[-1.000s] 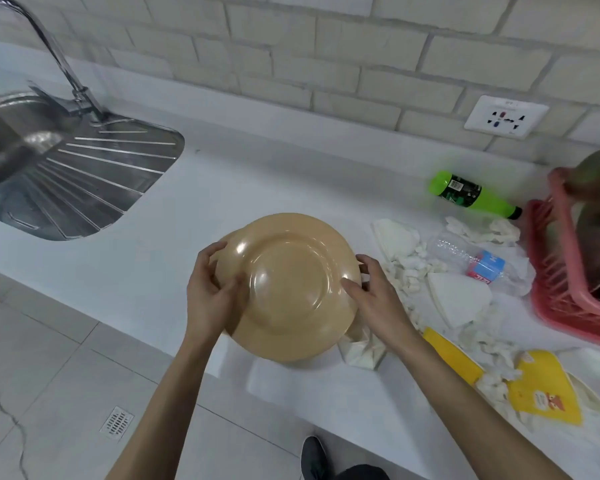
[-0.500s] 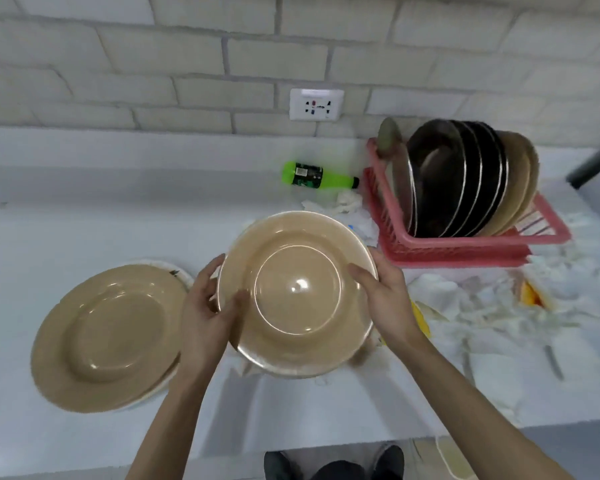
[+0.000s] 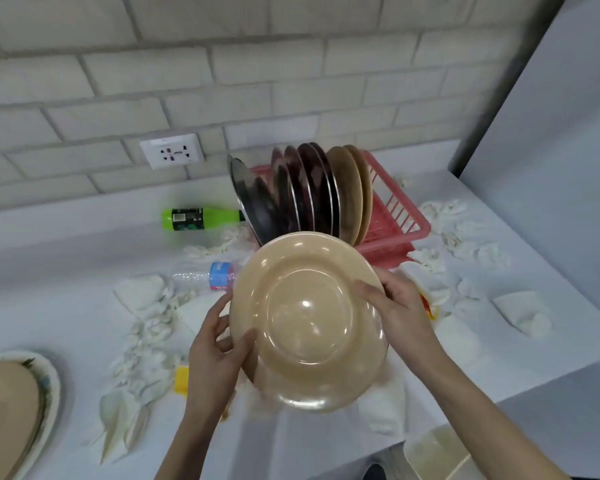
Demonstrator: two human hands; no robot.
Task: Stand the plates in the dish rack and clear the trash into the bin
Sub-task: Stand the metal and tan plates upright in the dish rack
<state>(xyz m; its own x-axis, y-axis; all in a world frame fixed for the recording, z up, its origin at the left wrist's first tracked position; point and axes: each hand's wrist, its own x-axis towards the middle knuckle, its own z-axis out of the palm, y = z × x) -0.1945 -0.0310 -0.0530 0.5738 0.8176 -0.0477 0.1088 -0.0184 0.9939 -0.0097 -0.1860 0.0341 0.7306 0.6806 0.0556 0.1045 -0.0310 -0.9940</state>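
**A:** How far along is the job?

**B:** Partway, I am judging. Nearest the camera, one tan plate (image 3: pixel 309 320) is hanging in the air above the counter (image 3: pixel 49 271), not yet racked. At the left edge, two more plates (image 3: pixel 4 410) are lying stacked flat and waiting. Crumpled paper (image 3: pixel 142 362), a yellow wrapper (image 3: pixel 181 379), a clear bottle (image 3: pixel 208 275) and, further back, a green bottle (image 3: pixel 194 219) are lying scattered, so the trash is looking untouched. I am not seeing a bin for certain. Behind the held plate, the pink dish rack (image 3: pixel 395 209) is already holding a row of plates (image 3: pixel 312 192) standing on edge, dark ones and tan ones.

**A:** And what are the hands doing?

**B:** Both forearms are reaching up from the bottom of the view. The left hand (image 3: pixel 219 344) is gripping the plate's near-left rim, thumb lying on the face that is turned to the camera. The right hand (image 3: pixel 395 306) is curling over the right rim, fingers on that same face. The plate is tilting, with its far edge sitting just in front of the rack.
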